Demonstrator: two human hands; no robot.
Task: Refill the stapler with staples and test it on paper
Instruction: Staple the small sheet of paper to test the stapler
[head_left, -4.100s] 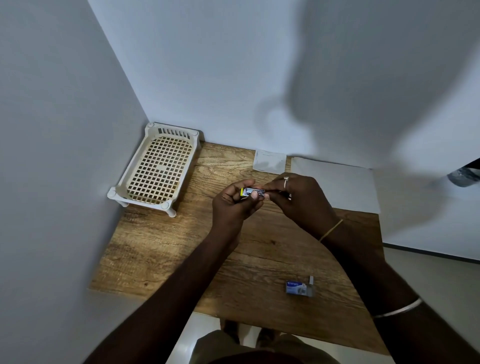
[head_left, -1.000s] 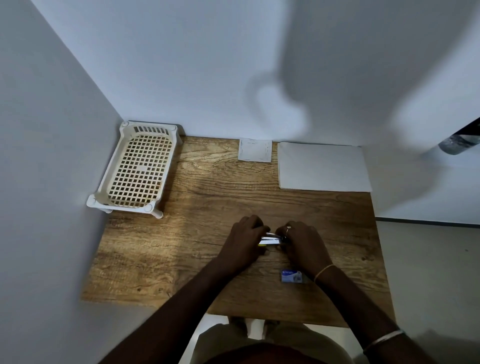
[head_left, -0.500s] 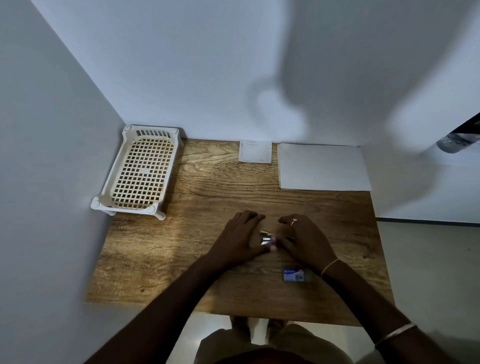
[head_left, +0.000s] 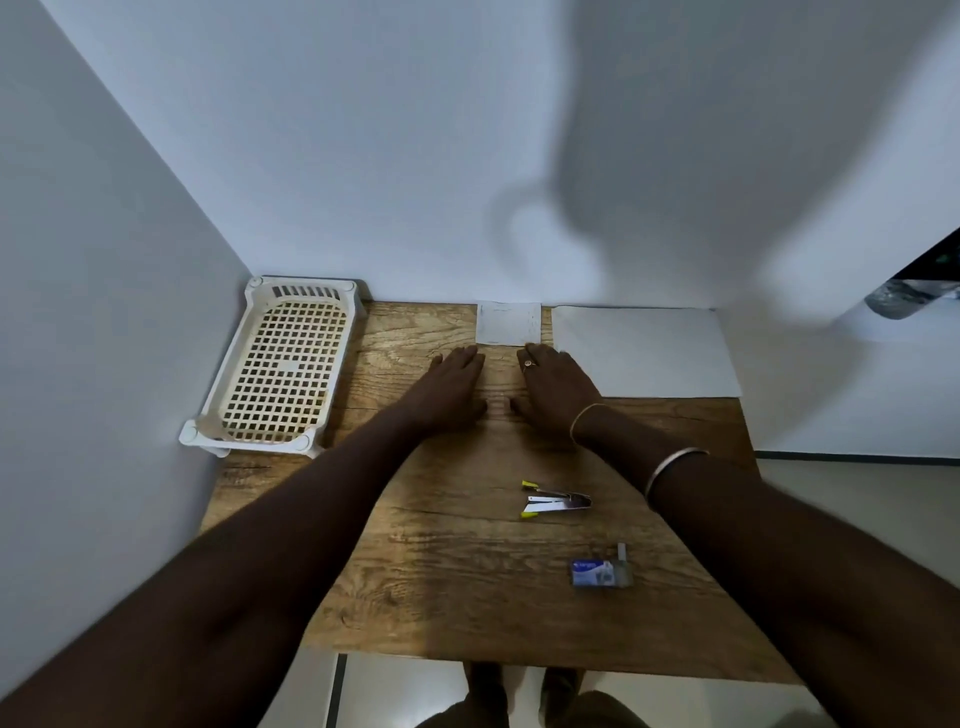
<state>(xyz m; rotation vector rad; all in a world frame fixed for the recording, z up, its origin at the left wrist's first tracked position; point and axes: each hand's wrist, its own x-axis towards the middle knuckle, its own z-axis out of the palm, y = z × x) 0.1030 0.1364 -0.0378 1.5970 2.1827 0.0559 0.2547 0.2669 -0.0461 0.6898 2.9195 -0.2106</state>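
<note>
White small paper (head_left: 509, 323) lies just past my flat, empty left grip (head_left: 452, 395) and right grip (head_left: 558, 392), while the stapler (head_left: 558, 502) lies sideways on the worktop (head_left: 441, 571) behind them, nearer my right.

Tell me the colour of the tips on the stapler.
Yellow, at the ends of the silver stapler; the head view, the only one here, shows it.

The left hand (head_left: 452, 387) and right hand (head_left: 558, 387) have let go of the stapler (head_left: 556, 501). It now lies open on the tabletop (head_left: 441, 571) behind them. Both hands have moved forward and lie flat near the small paper square (head_left: 509, 323).
</note>
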